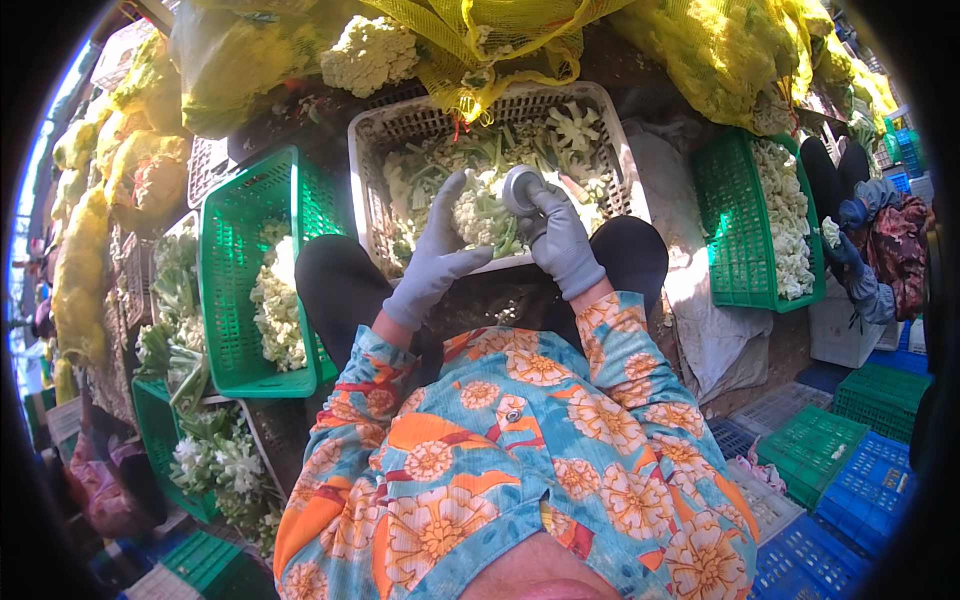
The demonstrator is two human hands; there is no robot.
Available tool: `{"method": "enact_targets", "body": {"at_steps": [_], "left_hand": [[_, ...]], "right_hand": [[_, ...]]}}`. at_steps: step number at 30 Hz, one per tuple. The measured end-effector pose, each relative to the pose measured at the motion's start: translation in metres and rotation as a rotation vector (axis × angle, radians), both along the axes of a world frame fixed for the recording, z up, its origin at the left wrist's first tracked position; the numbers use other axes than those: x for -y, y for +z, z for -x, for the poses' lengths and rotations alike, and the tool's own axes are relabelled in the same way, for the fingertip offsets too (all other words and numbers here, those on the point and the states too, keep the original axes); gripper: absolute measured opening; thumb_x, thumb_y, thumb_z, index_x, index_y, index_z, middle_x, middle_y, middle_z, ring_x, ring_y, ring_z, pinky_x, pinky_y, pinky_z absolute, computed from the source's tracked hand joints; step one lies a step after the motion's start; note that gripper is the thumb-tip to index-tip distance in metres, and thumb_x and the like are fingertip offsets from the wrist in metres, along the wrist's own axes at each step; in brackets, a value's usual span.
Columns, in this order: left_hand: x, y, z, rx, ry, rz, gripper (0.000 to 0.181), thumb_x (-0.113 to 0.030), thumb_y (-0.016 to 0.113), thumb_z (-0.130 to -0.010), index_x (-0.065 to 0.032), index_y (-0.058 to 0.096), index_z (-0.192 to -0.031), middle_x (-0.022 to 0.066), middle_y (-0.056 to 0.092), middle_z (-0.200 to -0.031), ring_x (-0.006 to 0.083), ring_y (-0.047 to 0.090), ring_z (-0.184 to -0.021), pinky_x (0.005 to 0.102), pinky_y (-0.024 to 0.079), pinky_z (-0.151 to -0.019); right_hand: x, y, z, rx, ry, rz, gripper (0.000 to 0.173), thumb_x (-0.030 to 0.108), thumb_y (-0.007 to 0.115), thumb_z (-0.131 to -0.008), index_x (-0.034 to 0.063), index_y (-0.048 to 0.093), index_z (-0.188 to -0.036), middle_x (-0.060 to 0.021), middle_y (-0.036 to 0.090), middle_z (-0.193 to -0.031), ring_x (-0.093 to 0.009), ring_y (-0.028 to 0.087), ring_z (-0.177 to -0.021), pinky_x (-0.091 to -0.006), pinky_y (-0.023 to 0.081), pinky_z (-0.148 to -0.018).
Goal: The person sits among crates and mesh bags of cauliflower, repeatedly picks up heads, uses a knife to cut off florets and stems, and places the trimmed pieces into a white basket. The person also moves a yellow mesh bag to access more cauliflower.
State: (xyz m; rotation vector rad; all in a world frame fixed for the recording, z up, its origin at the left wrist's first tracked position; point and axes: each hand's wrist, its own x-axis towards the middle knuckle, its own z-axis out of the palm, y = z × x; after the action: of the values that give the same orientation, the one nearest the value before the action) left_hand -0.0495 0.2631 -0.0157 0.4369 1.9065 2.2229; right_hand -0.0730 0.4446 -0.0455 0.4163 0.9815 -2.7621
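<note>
My left hand [442,251], in a grey glove, is spread beside a cauliflower piece [477,219], thumb and fingers apart; whether it bears the piece's weight cannot be told. My right hand [559,236], gloved alike, grips a round grey metal tool [520,187] with a ring-shaped end, just right of the cauliflower. Both hands are over the near side of a whitish plastic crate [358,180] holding cauliflower stalks, leaf trimmings and crumbs [442,161]. At the left, a green crate [247,202] holds cut florets [279,315].
Yellow mesh sacks of cauliflower [697,52] line the far side. A whole cauliflower [371,54] lies beyond the crate. At the right stands another green crate [739,232] of florets, with a gloved co-worker [892,232] beside it. Blue and green crates [814,450] lie at lower right.
</note>
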Motion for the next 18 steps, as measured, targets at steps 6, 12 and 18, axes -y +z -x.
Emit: {"method": "enact_targets", "body": {"at_steps": [6, 12, 18], "left_hand": [[0.009, -0.009, 0.006, 0.531, 0.128, -0.116, 0.053, -0.027, 0.054, -0.09, -0.0099, 0.031, -0.134, 0.0101, 0.049, -0.119, 0.0211, 0.055, -0.102, 0.03, 0.048, -0.078], [0.055, -0.029, 0.066, 0.589, 0.128, -0.089, 0.026, -0.028, 0.052, -0.089, -0.0085, 0.055, -0.107, 0.0088, 0.06, -0.098, 0.0209, 0.061, -0.083, 0.0292, 0.049, -0.065], [0.056, -0.036, 0.09, 0.702, 0.253, -0.214, 0.032, -0.038, 0.054, -0.09, -0.01, 0.058, -0.105, 0.0044, 0.062, -0.088, 0.0151, 0.061, -0.071, 0.0231, 0.045, -0.054]], "right_hand": [[0.018, -0.008, 0.009, 0.028, -0.046, -0.246, 0.009, 0.01, 0.058, -0.086, 0.0061, 0.056, -0.093, -0.0042, 0.063, -0.083, -0.009, 0.059, -0.062, -0.019, 0.047, -0.047], [-0.017, -0.048, 0.05, 0.229, 0.161, -0.714, 0.019, 0.022, 0.06, -0.083, 0.0035, 0.06, -0.089, -0.0063, 0.063, -0.078, -0.014, 0.062, -0.061, -0.027, 0.048, -0.042], [-0.032, -0.143, 0.087, 0.286, 0.256, -1.171, 0.02, 0.015, 0.047, -0.087, 0.0038, 0.057, -0.1, -0.0046, 0.063, -0.079, -0.012, 0.06, -0.059, -0.0234, 0.04, -0.037]]}}
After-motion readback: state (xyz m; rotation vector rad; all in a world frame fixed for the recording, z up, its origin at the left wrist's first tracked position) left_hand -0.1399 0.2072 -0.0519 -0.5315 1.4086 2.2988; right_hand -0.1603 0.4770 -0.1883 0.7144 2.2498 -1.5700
